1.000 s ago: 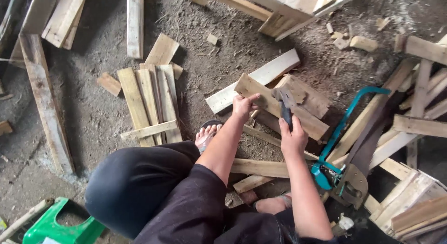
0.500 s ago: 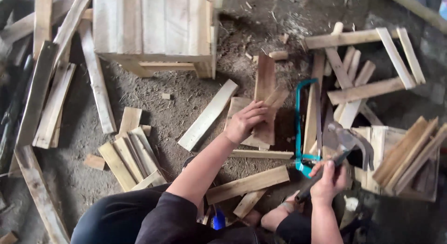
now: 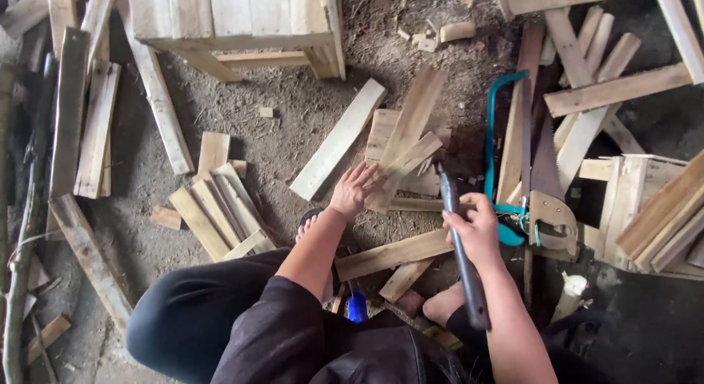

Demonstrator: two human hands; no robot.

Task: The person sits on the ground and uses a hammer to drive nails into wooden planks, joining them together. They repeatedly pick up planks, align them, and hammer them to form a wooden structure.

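Meanwhile, left hand (image 3: 353, 189) flat on slat (image 3: 402, 171), right hand (image 3: 475, 226) gripping hammer (image 3: 458, 244) (teal hacksaw (image 3: 493, 127) beside), crate (image 3: 235, 24) beyond.

Teal-framed saw (image 3: 493, 127), pale wooden slats (image 3: 339, 138), dark-handled hammer (image 3: 458, 241).

We see a black short-sleeved top (image 3: 293, 333) | black trousers (image 3: 198, 311) | bare forearms | a sandal (image 3: 312, 217) on one foot
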